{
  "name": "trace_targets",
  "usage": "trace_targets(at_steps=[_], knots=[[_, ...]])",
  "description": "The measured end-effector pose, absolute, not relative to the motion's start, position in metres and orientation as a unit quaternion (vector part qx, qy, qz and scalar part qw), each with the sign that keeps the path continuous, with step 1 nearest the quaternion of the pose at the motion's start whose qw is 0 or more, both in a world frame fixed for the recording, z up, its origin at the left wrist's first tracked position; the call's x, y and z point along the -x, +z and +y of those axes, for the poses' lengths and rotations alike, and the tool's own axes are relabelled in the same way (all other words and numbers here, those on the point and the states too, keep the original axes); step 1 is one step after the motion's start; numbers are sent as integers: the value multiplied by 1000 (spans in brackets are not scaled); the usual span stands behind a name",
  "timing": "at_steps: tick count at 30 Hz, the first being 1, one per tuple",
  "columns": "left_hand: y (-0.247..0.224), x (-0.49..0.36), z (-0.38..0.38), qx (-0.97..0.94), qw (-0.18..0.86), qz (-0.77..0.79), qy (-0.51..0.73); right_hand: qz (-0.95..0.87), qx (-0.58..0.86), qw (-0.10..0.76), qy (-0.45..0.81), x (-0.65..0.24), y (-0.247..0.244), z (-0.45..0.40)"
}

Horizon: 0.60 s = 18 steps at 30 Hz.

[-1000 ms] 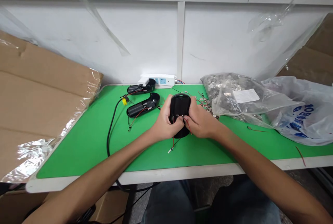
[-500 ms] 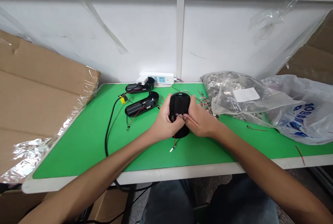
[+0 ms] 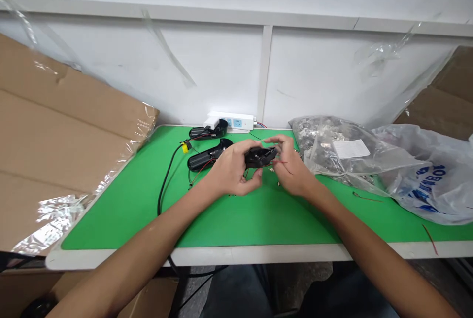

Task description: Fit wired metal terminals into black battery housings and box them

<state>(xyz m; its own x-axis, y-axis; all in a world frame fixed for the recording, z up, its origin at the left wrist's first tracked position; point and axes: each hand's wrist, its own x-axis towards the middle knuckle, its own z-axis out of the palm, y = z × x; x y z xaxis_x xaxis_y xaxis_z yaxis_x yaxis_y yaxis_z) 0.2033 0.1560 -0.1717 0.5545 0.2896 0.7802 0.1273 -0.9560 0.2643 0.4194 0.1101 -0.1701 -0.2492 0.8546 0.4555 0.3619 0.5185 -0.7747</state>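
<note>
A black plastic housing [image 3: 254, 159] is tilted on its side above the green mat, its recessed inner side partly visible. My left hand [image 3: 236, 167] is closed around its left end, fingers over the top and thumb below. At the right end is my right hand [image 3: 290, 167], index finger stretched out above the housing and the fingers apart. A thin red wire [image 3: 280, 161] runs from the housing across the right hand. Behind my left hand lies a similar black housing [image 3: 201, 160] with wires, and another housing [image 3: 197, 132] sits farther back.
A white power strip [image 3: 242, 122] stands against the wall, with a black cable [image 3: 161, 185] running off the table's front edge. On the right are a clear bag of metal parts [image 3: 321, 135] and a white plastic bag [image 3: 451, 160]. Cardboard [image 3: 74, 125] leans at the left.
The housing has turned from upright, held in both hands, to lying sideways in my left hand. My right hand has loosened its grip and stretched its index finger. The camera view has tilted up slightly.
</note>
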Motion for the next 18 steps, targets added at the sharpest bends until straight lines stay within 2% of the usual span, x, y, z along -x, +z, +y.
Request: trace_targets(at_steps=[3,5,7,12,18], knots=[[-168,-197,161,-878,76,84,465,-638,360,511,449,-421,-172,118],[-166,-196,161,-880,102,71,459,-581,309,499,564,-422,-171,121],[-166,-196,160,-881,125,65,451,-558,285,475,618,-421,-169,120],[-166,-197,158,-891,115,69,434,-606,319,442,579,-417,-166,113],[-151,-199,146,-913,123,130,367,-573,344,506,545,-413,-170,114]])
